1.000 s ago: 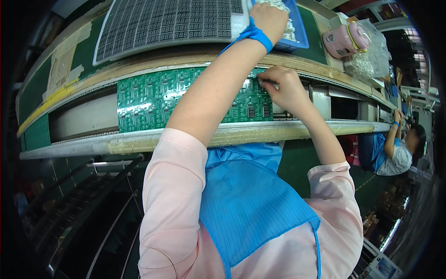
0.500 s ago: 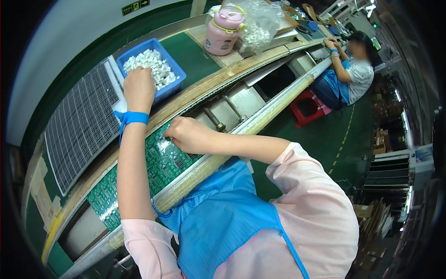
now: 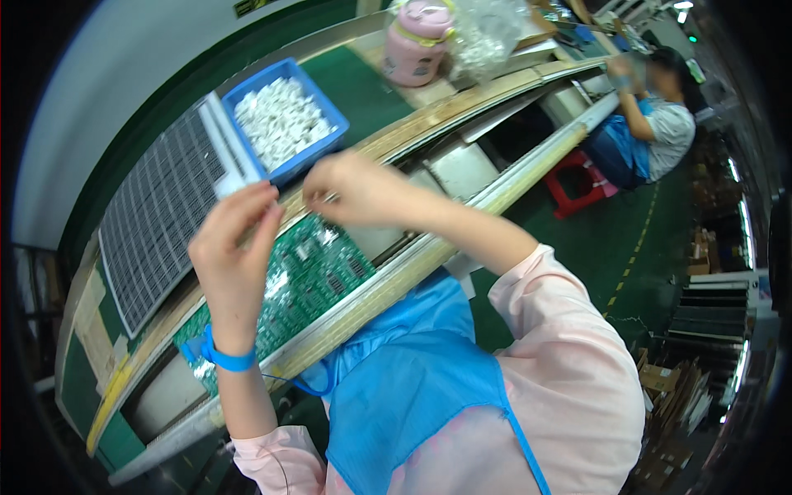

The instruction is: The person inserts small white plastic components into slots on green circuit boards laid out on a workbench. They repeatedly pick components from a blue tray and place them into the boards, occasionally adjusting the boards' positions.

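Note:
Over the green circuit boards [image 3: 309, 276], my left hand [image 3: 235, 231] is raised with thumb and fingertips brought together. Whatever it may pinch is too small and blurred to name. A blue wristband [image 3: 229, 356] circles that wrist. My right hand [image 3: 355, 191] is close beside it, fingers curled in, with a small pale piece [image 3: 332, 198] showing at the fingertips. Behind both hands stands a blue bin [image 3: 337, 140] filled with small white plastic parts [image 3: 280, 124]. The boards lie in a rail track in front of me, partly hidden by my left hand and wrist.
Left of the bin lies a dark gridded sheet [image 3: 157, 214]. A pink jug [image 3: 417, 49] and a clear bag of white parts [image 3: 483, 41] stand beyond it. The track's front rail [image 3: 487, 206] runs between me and the boards. Another person [image 3: 652, 124] sits farther along, near a red stool [image 3: 573, 186].
My left hand has come out of the blue bin, back toward me. My right hand has lifted off the board and moved up beside the left. The view has shifted slightly.

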`<state>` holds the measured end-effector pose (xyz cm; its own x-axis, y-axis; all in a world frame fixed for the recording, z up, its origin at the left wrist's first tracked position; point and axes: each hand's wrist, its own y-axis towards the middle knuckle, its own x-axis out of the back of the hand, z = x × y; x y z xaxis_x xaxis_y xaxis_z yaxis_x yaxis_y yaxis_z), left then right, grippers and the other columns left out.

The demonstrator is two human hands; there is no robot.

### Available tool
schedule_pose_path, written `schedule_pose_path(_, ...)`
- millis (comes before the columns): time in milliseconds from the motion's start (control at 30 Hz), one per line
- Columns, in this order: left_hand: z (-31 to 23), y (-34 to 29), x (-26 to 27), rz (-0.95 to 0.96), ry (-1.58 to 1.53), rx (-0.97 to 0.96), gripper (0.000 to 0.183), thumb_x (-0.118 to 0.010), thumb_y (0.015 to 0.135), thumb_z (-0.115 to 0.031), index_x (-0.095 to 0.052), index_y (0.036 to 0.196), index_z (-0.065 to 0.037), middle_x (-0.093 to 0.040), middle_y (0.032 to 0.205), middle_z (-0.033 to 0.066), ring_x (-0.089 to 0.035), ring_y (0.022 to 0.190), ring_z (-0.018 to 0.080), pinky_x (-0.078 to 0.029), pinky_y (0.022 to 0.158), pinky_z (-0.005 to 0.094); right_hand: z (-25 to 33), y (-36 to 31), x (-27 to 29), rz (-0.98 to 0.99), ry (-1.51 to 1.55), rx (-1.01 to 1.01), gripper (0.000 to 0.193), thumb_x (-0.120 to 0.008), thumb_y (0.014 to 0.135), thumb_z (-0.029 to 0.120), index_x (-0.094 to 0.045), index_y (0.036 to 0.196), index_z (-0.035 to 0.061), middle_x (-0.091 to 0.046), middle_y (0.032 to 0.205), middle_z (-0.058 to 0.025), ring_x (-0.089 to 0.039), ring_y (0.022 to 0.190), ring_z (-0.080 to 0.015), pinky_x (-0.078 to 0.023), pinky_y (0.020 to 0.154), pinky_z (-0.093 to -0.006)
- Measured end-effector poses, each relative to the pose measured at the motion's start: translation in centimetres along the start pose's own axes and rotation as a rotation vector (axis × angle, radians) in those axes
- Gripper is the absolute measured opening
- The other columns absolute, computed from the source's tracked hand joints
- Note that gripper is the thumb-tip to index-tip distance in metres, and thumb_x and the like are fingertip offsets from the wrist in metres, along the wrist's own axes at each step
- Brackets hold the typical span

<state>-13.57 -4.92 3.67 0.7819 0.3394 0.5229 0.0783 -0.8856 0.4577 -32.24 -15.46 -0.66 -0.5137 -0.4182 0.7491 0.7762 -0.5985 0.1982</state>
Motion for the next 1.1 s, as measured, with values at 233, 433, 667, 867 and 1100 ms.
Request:
schedule_pose_path(233,3.6,-9.8,0.1,0.149,-0.021,0.277,0.019,-0.075,0.082,0.001,-0.076,0.100,-0.001,-0.068,0.110,0.0113,-0.070,0.096,0.0211,-0.054,0.081,0.0298,-5.3,8.6,2.0,-0.292,-0.192,-0.008,0.027,-0.070,0.084,0.016,-0.073,0.106,0.0012,-0.070,0.094,-0.0172,-0.068,0.090,-0.0305,-0.053,0.080,-0.0381)
schedule_pose_path(433,4.0,-11.8,-1.3,0.158,-0.010,0.271,0.018,-0.075,0.082,0.002,-0.076,0.100,-0.001,-0.071,0.111,0.0119,-0.071,0.099,0.0229,-0.057,0.083,0.0308,-8.4,11.8,-1.7,-0.103,-0.441,-0.023,0.025,-0.062,0.081,0.020,-0.075,0.093,0.0014,-0.069,0.093,-0.0258,-0.067,0.098,-0.0396,-0.053,0.089,-0.0468)
schedule_pose_path(667,4.3,-11.5,-2.6,0.108,0.156,0.098,0.017,-0.080,0.075,0.000,-0.078,0.091,-0.003,-0.077,0.100,0.0095,-0.070,0.099,0.0251,-0.056,0.085,0.0346,-8.7,11.7,-2.6,-0.164,-0.431,-0.022,0.020,-0.060,0.080,0.015,-0.074,0.080,0.0005,-0.070,0.084,-0.0246,-0.069,0.083,-0.0404,-0.055,0.079,-0.0478)
schedule_pose_path(867,4.2,-12.1,-3.4,0.141,0.194,0.075,0.013,-0.082,0.072,-0.003,-0.079,0.085,-0.003,-0.077,0.099,0.0075,-0.066,0.104,0.0255,-0.055,0.086,0.0356,-7.4,10.7,-2.0,-0.304,-0.232,-0.050,0.017,-0.060,0.077,0.008,-0.073,0.078,-0.0019,-0.069,0.082,-0.0254,-0.069,0.082,-0.0403,-0.055,0.078,-0.0470)
schedule_pose_path(1100,4.1,-12.6,-3.5,0.144,0.182,0.102,0.013,-0.081,0.073,-0.002,-0.078,0.086,-0.003,-0.077,0.099,0.0067,-0.066,0.100,0.0260,-0.054,0.085,0.0356,-7.0,10.3,-2.2,-0.433,-0.162,-0.054,0.023,-0.056,0.078,0.002,-0.075,0.090,-0.0018,-0.070,0.091,-0.0258,-0.070,0.090,-0.0384,-0.054,0.083,-0.0457)
